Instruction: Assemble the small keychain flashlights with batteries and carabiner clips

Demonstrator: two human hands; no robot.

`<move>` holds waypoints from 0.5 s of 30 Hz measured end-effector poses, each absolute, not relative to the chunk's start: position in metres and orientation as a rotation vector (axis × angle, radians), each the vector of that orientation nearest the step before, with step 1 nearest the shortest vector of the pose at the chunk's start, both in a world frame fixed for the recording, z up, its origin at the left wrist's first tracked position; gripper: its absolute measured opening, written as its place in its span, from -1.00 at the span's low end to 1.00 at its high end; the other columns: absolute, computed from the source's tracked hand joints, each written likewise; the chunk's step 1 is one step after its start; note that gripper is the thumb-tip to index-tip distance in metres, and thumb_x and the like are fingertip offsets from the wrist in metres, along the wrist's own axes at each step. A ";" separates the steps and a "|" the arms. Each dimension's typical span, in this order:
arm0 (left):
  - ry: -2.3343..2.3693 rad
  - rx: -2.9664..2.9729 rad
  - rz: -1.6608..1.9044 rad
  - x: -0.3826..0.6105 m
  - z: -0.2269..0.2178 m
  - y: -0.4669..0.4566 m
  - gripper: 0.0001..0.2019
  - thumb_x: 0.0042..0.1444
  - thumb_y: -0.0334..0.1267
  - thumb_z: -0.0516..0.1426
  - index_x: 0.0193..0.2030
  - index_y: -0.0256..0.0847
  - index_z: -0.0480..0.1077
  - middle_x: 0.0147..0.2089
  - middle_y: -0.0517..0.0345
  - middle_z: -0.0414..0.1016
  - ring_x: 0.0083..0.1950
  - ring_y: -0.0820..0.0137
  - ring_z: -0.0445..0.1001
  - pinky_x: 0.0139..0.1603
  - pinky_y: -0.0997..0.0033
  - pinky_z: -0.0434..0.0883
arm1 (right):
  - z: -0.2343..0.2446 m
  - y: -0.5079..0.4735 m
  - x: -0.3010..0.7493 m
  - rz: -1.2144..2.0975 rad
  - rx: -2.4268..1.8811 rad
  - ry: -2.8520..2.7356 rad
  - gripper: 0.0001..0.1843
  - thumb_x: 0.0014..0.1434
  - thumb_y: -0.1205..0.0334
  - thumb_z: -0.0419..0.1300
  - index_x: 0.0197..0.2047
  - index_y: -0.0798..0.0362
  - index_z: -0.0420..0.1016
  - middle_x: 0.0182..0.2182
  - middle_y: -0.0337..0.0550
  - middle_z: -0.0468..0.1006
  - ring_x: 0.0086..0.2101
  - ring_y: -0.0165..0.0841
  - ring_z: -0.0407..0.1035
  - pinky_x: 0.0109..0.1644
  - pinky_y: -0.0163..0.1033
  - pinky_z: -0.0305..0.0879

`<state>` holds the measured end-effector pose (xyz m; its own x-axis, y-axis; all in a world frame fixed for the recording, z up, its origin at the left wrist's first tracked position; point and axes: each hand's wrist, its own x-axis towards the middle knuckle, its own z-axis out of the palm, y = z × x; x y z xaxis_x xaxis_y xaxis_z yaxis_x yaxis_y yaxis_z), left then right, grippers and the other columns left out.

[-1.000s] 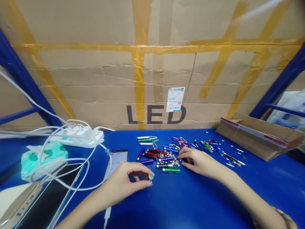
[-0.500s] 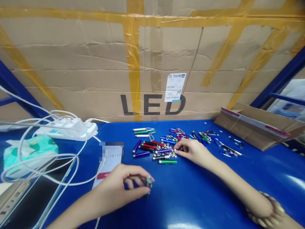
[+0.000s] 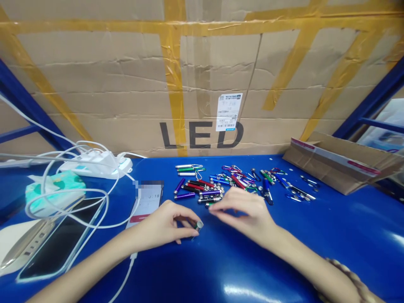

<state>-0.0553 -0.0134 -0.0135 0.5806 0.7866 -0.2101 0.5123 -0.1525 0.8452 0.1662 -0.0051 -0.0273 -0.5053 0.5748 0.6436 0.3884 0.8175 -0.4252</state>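
Note:
My left hand point(image 3: 166, 225) is closed on a small green flashlight tube point(image 3: 198, 227), held upright with its round silver end facing up. Just to the right, my right hand point(image 3: 248, 210) hovers over the table with thumb and forefinger pinched. Whatever is between those fingertips is too small or hidden to make out. Behind the right hand lies a pile of slim metal flashlight tubes, among them a purple tube point(image 3: 185, 196) and a red tube point(image 3: 195, 186). Small silver button cells are scattered among them, partly covered by the right hand.
Flashlights with carabiner clips point(image 3: 191, 169) lie farther back on the blue table point(image 3: 195, 277). An open cardboard box point(image 3: 331, 162) stands at the right. On the left are a phone point(image 3: 147, 198) showing a timer, white cables, a power strip point(image 3: 94, 164), a tissue pack point(image 3: 55, 189) and a dark tablet-like device point(image 3: 63, 240).
My right hand has left the pile of button cells and moved toward me and leftward, nearer the left hand. The left hand still grips the green tube, now slightly higher in view.

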 end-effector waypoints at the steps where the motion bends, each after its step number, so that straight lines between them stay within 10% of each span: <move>1: 1.053 1.824 0.344 -0.055 -0.014 -0.013 -0.75 -0.01 -0.22 0.21 -0.20 -0.28 0.53 -0.31 0.06 0.61 -0.46 0.40 0.55 -0.48 0.51 0.49 | -0.027 -0.011 0.162 0.292 -0.599 -2.167 -0.86 0.17 0.36 0.15 -0.25 0.04 0.55 -0.44 -0.21 0.60 -0.43 -0.44 0.39 -0.32 -0.31 0.35; 15: 0.968 2.003 0.411 -0.063 -0.022 -0.034 -0.84 0.10 -0.32 0.16 -0.19 -0.16 0.56 -0.32 0.12 0.60 -0.35 0.40 0.53 -0.46 0.59 0.34 | -0.017 -0.036 0.155 0.047 -0.407 -2.461 -0.77 0.27 0.38 0.04 -0.10 0.11 0.50 -0.30 -0.23 0.63 -0.35 -0.42 0.43 -0.42 -0.35 0.36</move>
<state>-0.0626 -0.0342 -0.0225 0.6459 0.7606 -0.0660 0.4803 -0.3375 0.8096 0.1547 -0.0358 -0.0169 -0.7499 0.3007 0.5892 0.2779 0.9515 -0.1319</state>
